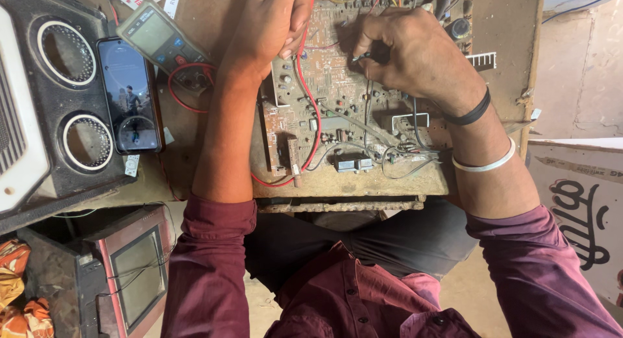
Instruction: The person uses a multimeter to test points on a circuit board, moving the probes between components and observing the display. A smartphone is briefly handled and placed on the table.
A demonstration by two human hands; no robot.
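Left arm: bare forearm reaching straight forward, maroon sleeve pushed up to the elbow.
Left hand (272, 23): palm down, fingers curled together — pressing downward.
Right arm: forearm angled inward, two bands at the wrist — one black, one white.
Right hand (412, 52): knuckles up, fingers (370, 42) pinched on a thin dark tool.

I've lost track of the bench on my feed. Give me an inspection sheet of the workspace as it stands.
Surface: worn wooden bench, dusty.
Job's things: circuit board flat on the bench; a dark-handled tool on it.
Clutter: multimeter, phone with its screen lit, speaker cabinet.
Hands: left hand rests on the board; right hand grips the tool.
Cables: red wire across the board; grey wires near its front edge.
Surroundings: small old monitor below; cardboard box to the right.
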